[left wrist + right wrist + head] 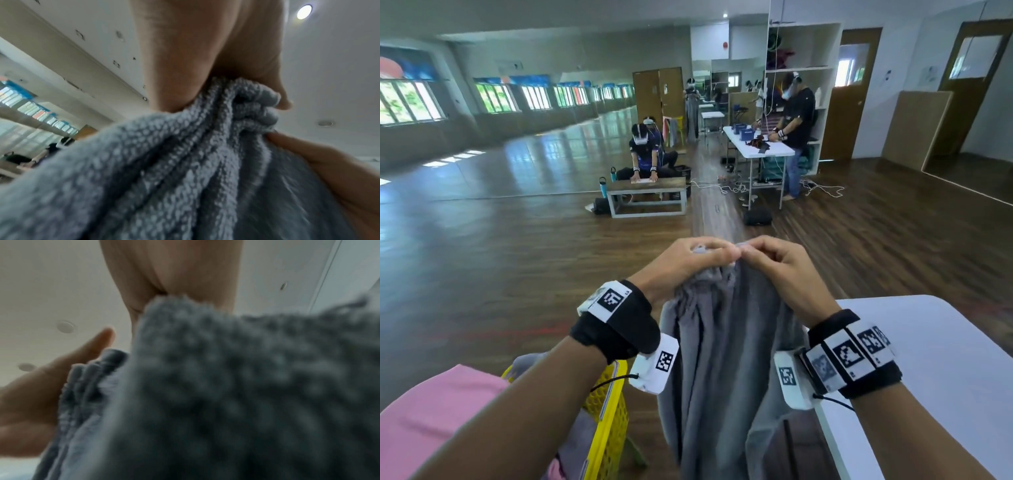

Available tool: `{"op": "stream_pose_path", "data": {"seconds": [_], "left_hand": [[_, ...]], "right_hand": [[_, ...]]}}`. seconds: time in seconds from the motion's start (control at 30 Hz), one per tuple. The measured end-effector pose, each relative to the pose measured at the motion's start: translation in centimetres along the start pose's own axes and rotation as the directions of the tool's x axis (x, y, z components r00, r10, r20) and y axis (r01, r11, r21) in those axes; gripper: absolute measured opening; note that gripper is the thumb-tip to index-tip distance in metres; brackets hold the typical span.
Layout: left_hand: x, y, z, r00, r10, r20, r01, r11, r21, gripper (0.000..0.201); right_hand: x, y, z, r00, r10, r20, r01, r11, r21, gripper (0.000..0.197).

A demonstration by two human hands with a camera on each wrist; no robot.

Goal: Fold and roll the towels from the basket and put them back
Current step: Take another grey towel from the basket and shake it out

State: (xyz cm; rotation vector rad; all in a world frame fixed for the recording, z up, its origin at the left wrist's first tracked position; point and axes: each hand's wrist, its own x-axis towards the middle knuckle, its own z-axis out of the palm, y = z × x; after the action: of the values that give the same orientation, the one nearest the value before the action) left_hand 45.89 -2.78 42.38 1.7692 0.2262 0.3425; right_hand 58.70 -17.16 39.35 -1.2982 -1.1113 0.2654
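Both hands are pinching the top edge of a grey towel [722, 342], held up in the air: the left hand [688, 263] and right hand [784, 270] are gripping it side by side, fingertips almost touching. Its bunched length is hanging down between a yellow basket [609, 421] and the white counter [928, 359].

No words, brands or numbers can be read anywhere. The only markings are black-and-white square code patterns on the white tags of the left wristband [609, 298] and the right wristband [854, 354], and the sheets on the far wall [930, 74] are too small to make out.
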Motion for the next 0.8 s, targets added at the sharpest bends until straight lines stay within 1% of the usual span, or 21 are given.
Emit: {"op": "stream_pose_path", "data": {"seconds": [0.03,0.1,0.17,0.27,0.33,0.47,0.53,0.6,0.7,0.8], "left_hand": [[0.2,-0.3,1.0,0.999,-0.005,0.032,0.006,1.0,-0.014,0.033],[0.8,-0.8,2.1,1.0,0.008,-0.002,-0.008,0.998,-0.066,0.032],[1.3,-1.3,2.3,0.997,0.013,-0.072,-0.019,0.996,-0.085,0.032],[1.5,-2.2,1.9,0.985,-0.002,-0.173,-0.006,0.999,-0.047,0.016],[1.7,-3.3,1.0,0.971,-0.028,-0.239,0.016,0.999,-0.052,0.015],[1.5,-5.8,-1.3,0.938,-0.104,-0.33,0.052,0.985,-0.162,0.019],[1.6,-7.3,-2.7,0.925,-0.119,-0.36,0.06,0.984,-0.17,0.019],[2.0,-8.6,-4.2,0.922,-0.128,-0.365,0.066,0.982,-0.178,0.019],[3.3,-10.4,-6.1,0.93,-0.125,-0.345,0.072,0.984,-0.162,0.017],[5.2,-12.1,-7.9,0.946,-0.107,-0.305,0.081,0.992,-0.098,0.017]], "right_hand": [[0.4,-0.1,-0.2,1.0,-0.018,0.016,0.018,1.0,-0.013,0.012],[0.6,0.4,-1.1,0.999,-0.007,0.042,0.007,1.0,-0.016,0.012],[-0.1,1.7,-2.5,0.996,0.067,0.065,-0.066,0.998,-0.016,0.014],[-2.0,4.2,-4.6,0.97,0.213,0.118,-0.209,0.977,-0.052,0.021],[-3.0,5.7,-5.7,0.949,0.287,0.134,-0.275,0.956,-0.104,0.026],[-3.8,7.9,-6.9,0.905,0.403,0.138,-0.382,0.911,-0.153,0.023],[-3.5,8.9,-6.6,0.884,0.445,0.143,-0.418,0.89,-0.183,0.025],[-2.5,9.8,-5.8,0.872,0.467,0.148,-0.439,0.879,-0.187,0.026],[0.2,11.2,-3.4,0.88,0.451,0.15,-0.434,0.891,-0.13,0.019],[3.4,12.7,-0.4,0.898,0.428,0.104,-0.417,0.902,-0.113,0.018]]}}
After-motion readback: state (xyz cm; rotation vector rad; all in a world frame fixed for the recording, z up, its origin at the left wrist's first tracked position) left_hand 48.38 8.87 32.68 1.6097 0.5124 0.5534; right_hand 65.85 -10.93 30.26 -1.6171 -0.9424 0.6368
